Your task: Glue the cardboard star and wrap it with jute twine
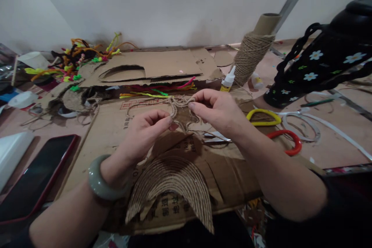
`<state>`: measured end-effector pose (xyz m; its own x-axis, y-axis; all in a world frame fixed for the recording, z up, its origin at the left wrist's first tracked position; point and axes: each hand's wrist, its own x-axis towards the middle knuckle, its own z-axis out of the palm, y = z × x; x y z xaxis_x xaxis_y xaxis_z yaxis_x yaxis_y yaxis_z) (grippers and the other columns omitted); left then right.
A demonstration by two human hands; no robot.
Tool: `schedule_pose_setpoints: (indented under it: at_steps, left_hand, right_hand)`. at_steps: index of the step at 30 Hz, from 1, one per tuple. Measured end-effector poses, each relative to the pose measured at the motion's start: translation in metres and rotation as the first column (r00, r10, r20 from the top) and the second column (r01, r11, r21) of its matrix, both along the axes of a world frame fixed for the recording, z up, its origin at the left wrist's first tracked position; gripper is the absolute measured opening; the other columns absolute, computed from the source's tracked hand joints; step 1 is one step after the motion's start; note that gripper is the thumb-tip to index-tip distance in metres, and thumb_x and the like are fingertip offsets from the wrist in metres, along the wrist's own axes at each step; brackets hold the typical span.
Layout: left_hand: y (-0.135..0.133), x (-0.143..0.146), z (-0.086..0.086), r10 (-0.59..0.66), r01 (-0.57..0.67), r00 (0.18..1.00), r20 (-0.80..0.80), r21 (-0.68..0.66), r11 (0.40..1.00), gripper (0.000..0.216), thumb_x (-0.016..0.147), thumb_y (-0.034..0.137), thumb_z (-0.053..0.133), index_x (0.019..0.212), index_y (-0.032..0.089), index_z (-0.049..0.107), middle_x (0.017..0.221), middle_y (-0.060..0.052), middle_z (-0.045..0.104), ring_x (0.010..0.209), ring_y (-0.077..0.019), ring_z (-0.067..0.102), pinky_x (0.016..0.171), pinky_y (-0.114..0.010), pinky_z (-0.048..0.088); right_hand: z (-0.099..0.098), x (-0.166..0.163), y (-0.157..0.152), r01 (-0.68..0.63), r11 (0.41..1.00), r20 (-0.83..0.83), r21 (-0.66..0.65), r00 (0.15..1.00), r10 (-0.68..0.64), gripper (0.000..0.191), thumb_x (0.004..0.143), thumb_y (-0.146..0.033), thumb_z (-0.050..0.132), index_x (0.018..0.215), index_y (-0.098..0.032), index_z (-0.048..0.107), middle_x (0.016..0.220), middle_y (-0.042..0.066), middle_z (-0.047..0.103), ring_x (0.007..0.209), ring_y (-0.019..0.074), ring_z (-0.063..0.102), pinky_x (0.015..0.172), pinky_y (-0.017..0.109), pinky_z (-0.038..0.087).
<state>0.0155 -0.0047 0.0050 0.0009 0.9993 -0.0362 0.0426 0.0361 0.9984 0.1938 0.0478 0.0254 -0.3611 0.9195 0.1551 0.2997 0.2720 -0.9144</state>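
Note:
Both hands pinch a small shape edged with jute twine (180, 102), held up over a flattened cardboard sheet (110, 139). My left hand (145, 131) grips its left edge between thumb and fingertips. At the upper right edge, the thumb and index finger of my right hand (216, 110) are closed on the twine. A loose strand trails off to the left. Below the hands lies a crescent (174, 176) covered in rows of twine. Scissors with a yellow and a red handle loop (286, 137) rest beside my right forearm, their blades partly hidden.
Behind stand a glue bottle (228, 79), a twine spool (252, 52) and a black flowered bottle (314, 58). Pipe cleaners (78, 56) are heaped at the back left near cut cardboard (168, 64). A phone (37, 178) lies at left, a tape roll (302, 126) at right.

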Motion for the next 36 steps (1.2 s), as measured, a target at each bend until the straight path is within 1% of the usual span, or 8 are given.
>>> schedule_pose_setpoints:
  at_steps: [7, 10, 15, 22, 28, 32, 34, 36]
  left_hand:
    - [-0.005, 0.007, -0.002, -0.050, 0.066, 0.988, 0.149, -0.106, 0.992, 0.016, 0.070, 0.031, 0.073, 0.077, 0.018, 0.070, 0.072, -0.001, 0.069, 0.067, -0.0129, 0.060, 0.066, -0.024, 0.047]
    - [-0.007, 0.010, -0.002, -0.067, 0.092, 0.984, 0.164, -0.145, 0.985, 0.013, 0.070, 0.029, 0.072, 0.074, 0.017, 0.069, 0.070, -0.001, 0.069, 0.062, -0.0128, 0.060, 0.063, -0.025, 0.048]
    - [-0.006, 0.010, -0.002, -0.063, 0.087, 0.981, 0.185, -0.125, 0.988, 0.013, 0.070, 0.028, 0.071, 0.066, 0.016, 0.067, 0.066, -0.001, 0.067, 0.057, -0.0114, 0.058, 0.062, -0.025, 0.047]
    - [-0.007, 0.016, 0.002, -0.076, 0.114, 0.984, 0.164, -0.241, 0.964, 0.011, 0.066, 0.026, 0.074, 0.068, 0.017, 0.069, 0.058, -0.001, 0.065, 0.052, -0.0124, 0.056, 0.052, -0.025, 0.045]
    - [-0.007, 0.016, -0.001, -0.102, 0.114, 0.993, 0.064, -0.204, 0.972, 0.012, 0.071, 0.020, 0.068, 0.060, 0.016, 0.068, 0.056, 0.000, 0.063, 0.049, -0.0094, 0.052, 0.048, -0.022, 0.040]
    - [-0.007, 0.014, -0.001, -0.149, 0.180, 0.974, 0.168, -0.187, 0.966, 0.015, 0.068, 0.028, 0.073, 0.078, 0.017, 0.071, 0.073, -0.003, 0.069, 0.063, -0.0139, 0.061, 0.060, -0.025, 0.048]
    - [-0.006, 0.011, 0.000, -0.112, 0.151, 0.965, 0.238, -0.150, 0.977, 0.022, 0.068, 0.031, 0.074, 0.086, 0.019, 0.069, 0.080, -0.003, 0.070, 0.069, -0.0152, 0.062, 0.065, -0.027, 0.049]
    - [-0.003, 0.007, 0.000, -0.046, 0.078, 0.959, 0.280, -0.102, 0.992, 0.017, 0.070, 0.033, 0.072, 0.080, 0.020, 0.068, 0.075, -0.001, 0.068, 0.066, -0.0130, 0.060, 0.062, -0.024, 0.048]
  right_hand:
    - [-0.001, -0.002, -0.001, 0.007, 0.999, -0.100, -0.052, 0.995, -0.012, 0.015, 0.073, -0.030, 0.058, 0.071, -0.015, 0.057, 0.055, -0.006, 0.048, 0.049, 0.0059, 0.039, 0.049, 0.022, 0.031]
    - [-0.003, -0.004, -0.002, -0.004, 0.998, -0.116, -0.068, 0.993, -0.003, 0.015, 0.073, -0.030, 0.059, 0.071, -0.015, 0.057, 0.056, -0.006, 0.047, 0.050, 0.0060, 0.040, 0.050, 0.022, 0.032]
    - [-0.005, -0.005, -0.003, -0.040, 0.997, -0.124, -0.072, 0.992, 0.031, 0.013, 0.074, -0.028, 0.057, 0.073, -0.015, 0.057, 0.057, -0.006, 0.047, 0.050, 0.0057, 0.039, 0.049, 0.022, 0.031]
    - [-0.006, -0.007, -0.004, -0.042, 0.996, -0.176, -0.085, 0.984, 0.027, 0.013, 0.075, -0.028, 0.058, 0.073, -0.015, 0.056, 0.059, -0.006, 0.048, 0.051, 0.0054, 0.040, 0.050, 0.021, 0.033]
    - [-0.007, -0.007, -0.005, -0.038, 0.998, -0.152, -0.058, 0.988, 0.029, 0.012, 0.075, -0.027, 0.057, 0.075, -0.015, 0.057, 0.060, -0.005, 0.049, 0.054, 0.0064, 0.042, 0.052, 0.022, 0.034]
    - [-0.005, -0.006, -0.004, -0.028, 0.997, -0.151, -0.069, 0.988, 0.017, 0.012, 0.075, -0.027, 0.057, 0.074, -0.015, 0.057, 0.059, -0.005, 0.049, 0.053, 0.0062, 0.041, 0.052, 0.022, 0.033]
    - [-0.004, -0.006, -0.004, -0.053, 0.995, -0.122, -0.081, 0.992, 0.043, 0.012, 0.074, -0.027, 0.057, 0.073, -0.015, 0.057, 0.057, -0.006, 0.047, 0.051, 0.0058, 0.039, 0.051, 0.022, 0.032]
    - [-0.003, -0.005, -0.003, -0.094, 0.992, -0.071, -0.086, 0.994, 0.088, 0.012, 0.074, -0.027, 0.057, 0.072, -0.015, 0.057, 0.056, -0.007, 0.046, 0.050, 0.0055, 0.037, 0.051, 0.022, 0.032]
